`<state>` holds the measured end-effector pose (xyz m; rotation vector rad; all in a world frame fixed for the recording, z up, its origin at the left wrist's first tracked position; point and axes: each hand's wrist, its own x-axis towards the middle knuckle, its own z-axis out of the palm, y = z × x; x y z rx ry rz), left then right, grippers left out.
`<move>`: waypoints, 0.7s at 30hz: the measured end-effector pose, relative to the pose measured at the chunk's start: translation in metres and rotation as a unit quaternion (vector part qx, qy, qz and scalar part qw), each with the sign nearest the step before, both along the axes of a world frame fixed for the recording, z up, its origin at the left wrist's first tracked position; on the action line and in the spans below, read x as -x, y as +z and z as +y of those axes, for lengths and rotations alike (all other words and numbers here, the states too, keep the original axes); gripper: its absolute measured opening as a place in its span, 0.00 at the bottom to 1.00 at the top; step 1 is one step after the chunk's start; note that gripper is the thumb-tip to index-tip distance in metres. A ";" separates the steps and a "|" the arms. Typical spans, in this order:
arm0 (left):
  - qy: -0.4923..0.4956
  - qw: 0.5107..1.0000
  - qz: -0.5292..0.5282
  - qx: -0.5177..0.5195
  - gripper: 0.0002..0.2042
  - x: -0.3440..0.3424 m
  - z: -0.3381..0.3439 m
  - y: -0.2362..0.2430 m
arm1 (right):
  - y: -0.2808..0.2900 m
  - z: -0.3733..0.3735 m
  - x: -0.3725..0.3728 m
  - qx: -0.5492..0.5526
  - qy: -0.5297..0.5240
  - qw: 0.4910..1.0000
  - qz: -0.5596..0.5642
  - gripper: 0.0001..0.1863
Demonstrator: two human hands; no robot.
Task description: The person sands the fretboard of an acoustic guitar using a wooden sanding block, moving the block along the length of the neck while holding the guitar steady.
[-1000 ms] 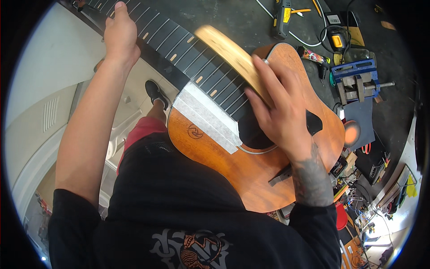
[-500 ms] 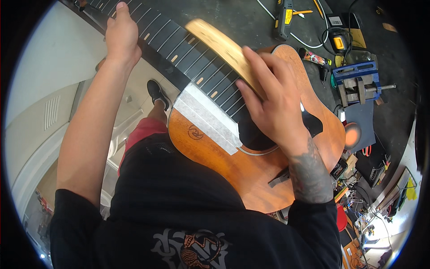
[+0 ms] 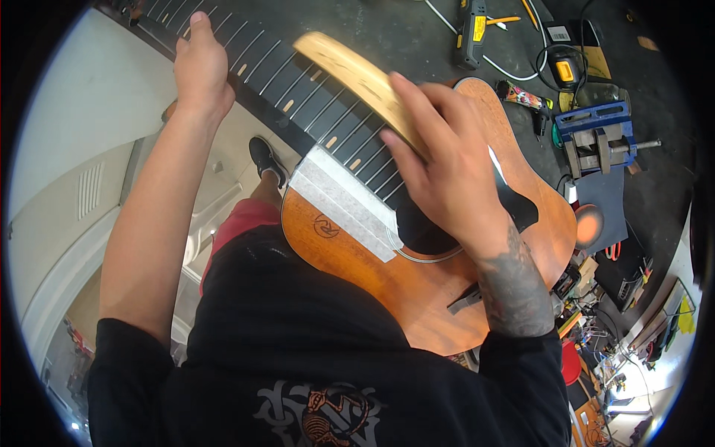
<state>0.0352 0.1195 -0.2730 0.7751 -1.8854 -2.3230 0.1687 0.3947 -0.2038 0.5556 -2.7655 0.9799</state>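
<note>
**A wooden block along the frets, beside taped wood**

From where I'm standing, the guitar [image 3: 436, 302] lies slantwise through the middle of the frame, its neck running to the upper left and its body at centre right. The right hand [image 3: 454, 153] has the pale wooden block [image 3: 354, 74] pinched near its lower end, thumb on one side and fingers on the other. The block lies lengthwise over the far half of the fretboard [image 3: 309, 115]; its underside is hidden. The left hand [image 3: 201, 71] is at the neck, upper left, thumb up over the edge; its fingers are out of sight below, so I can't tell how tightly they close.

The work looks like rubbing the block over the frets. To do it well, I'd run straight strokes along the neck, with light, even pressure and no rocking, and give the near half as many passes as the far. Holding only one end invites a tilt, so a hold closer to the block's middle should help. The left hand ought to steady the neck without bending it. The pale tape [image 3: 346, 201] covers wood only on the near side; overruns toward the sound hole [image 3: 428, 242] deserve care.
</note>
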 end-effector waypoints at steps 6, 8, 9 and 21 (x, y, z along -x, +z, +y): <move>-0.036 0.999 0.015 0.003 0.24 -0.006 -0.008 0.009 | 0.004 0.029 -0.016 0.003 -0.090 0.995 0.031 0.33; -0.036 0.999 0.008 0.006 0.24 -0.007 -0.004 0.011 | 0.013 0.054 -0.038 0.005 -0.149 0.989 0.013 0.33; -0.028 1.000 0.003 0.010 0.23 -0.006 -0.003 0.015 | 0.018 0.065 -0.047 -0.008 -0.180 0.984 -0.001 0.32; -0.038 0.996 -0.060 0.051 0.21 -0.012 -0.007 0.019 | 0.006 0.090 -0.087 0.015 -0.380 0.924 -0.042 0.29</move>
